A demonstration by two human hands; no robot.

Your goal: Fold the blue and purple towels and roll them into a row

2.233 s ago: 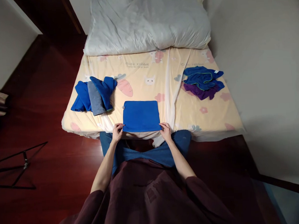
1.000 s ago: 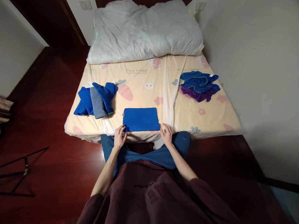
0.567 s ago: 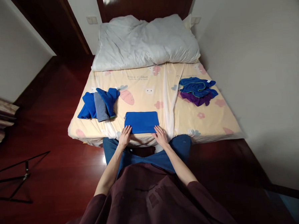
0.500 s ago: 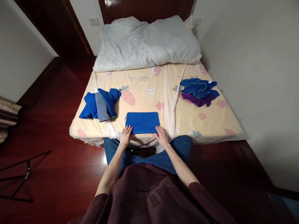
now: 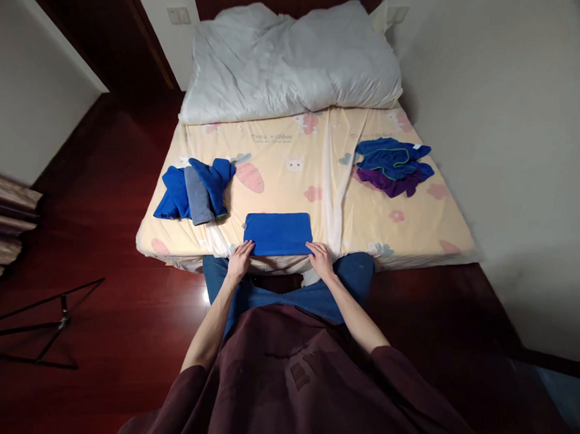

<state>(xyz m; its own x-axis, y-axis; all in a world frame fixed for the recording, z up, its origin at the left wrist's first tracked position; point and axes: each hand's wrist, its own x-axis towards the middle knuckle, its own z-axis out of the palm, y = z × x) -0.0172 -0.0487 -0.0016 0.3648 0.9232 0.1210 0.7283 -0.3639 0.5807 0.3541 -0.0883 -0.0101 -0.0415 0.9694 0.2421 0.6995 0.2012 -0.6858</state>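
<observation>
A blue cloth, folded into a flat rectangle, lies at the near edge of the bed, a small pale tag at its left side. My left hand has its fingers together on the near left corner. At the near right corner, my right hand pinches the cloth in the same way. Both thumbs are mostly hidden.
Rolled blue and grey cloths lie on the bed's left side. Crumpled blue and purple cloths are at the right. A white quilt fills the far end. Black tripod legs stand on the floor at left.
My hands have shifted slightly outward at the cloth's near corners, and my fingers have closed on them. The cloth remains flat. The camera view has tilted a little downward.
</observation>
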